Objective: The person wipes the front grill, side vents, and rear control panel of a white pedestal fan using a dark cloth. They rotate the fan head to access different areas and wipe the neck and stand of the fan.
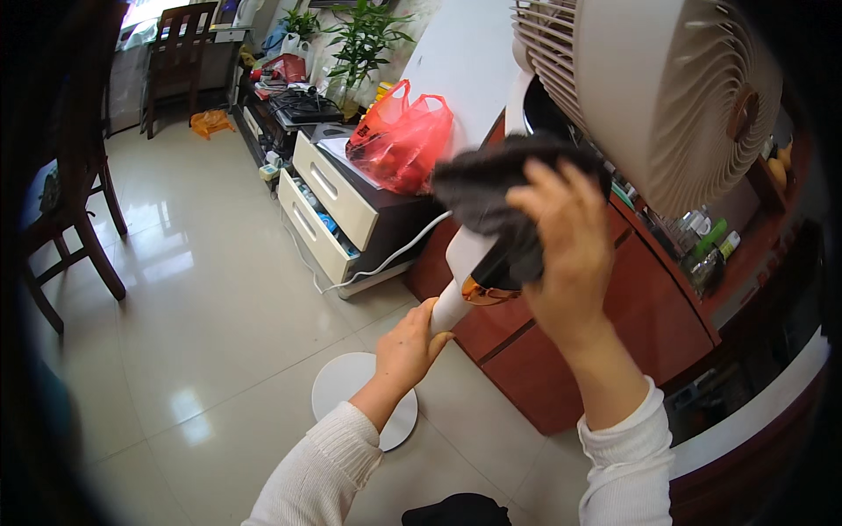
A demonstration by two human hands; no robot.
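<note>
My left hand [411,345] is wrapped around the white pole [450,308] of a standing fan, below its control housing. My right hand [569,243] is blurred and holds a dark grey cloth [483,184] against the upper part of that housing, whose black and copper-coloured face [490,289] shows below the cloth. Above and to the right is the white fan head [625,85] with its grille and copper-coloured centre cap. The fan's round white base [348,388] stands on the tiled floor, partly behind my left forearm.
A red plastic bag [404,144] sits on a dark cabinet with partly open cream drawers [335,197]. A white cable [401,253] runs beside it. The reddish-brown wooden cabinet [631,296] is close behind the fan. Dark wooden chairs [95,243] stand left; an orange bag [210,123] lies on the floor.
</note>
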